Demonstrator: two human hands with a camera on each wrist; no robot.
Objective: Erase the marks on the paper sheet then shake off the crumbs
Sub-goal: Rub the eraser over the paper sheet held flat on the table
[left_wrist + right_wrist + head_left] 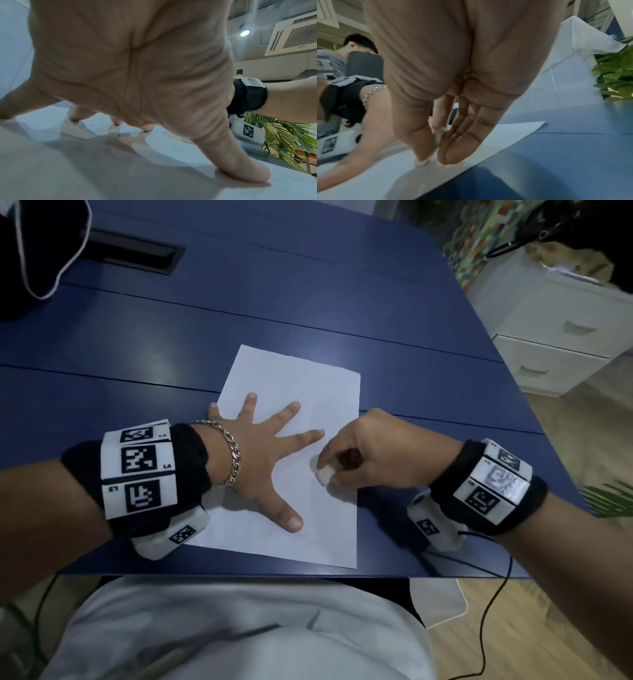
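Note:
A white paper sheet (301, 392) lies on the blue table (137, 354) in front of me. My left hand (263, 457) presses flat on the sheet with its fingers spread wide; the left wrist view shows its fingertips (248, 174) on the paper sheet (85, 169). My right hand (349, 453) pinches a small white eraser (323, 474) and holds it against the sheet's right part, just off my left index finger. In the right wrist view the eraser (421, 163) touches the paper sheet (373, 173) between thumb and fingers. Marks on the sheet are too faint to make out.
A black cable slot (133, 254) is set into the table at the far left, beside a dark bag (37, 244). White drawers (561, 337) stand to the right of the table. A green plant (616, 73) and another person (342, 56) are nearby. A cable (493, 594) hangs off the front edge.

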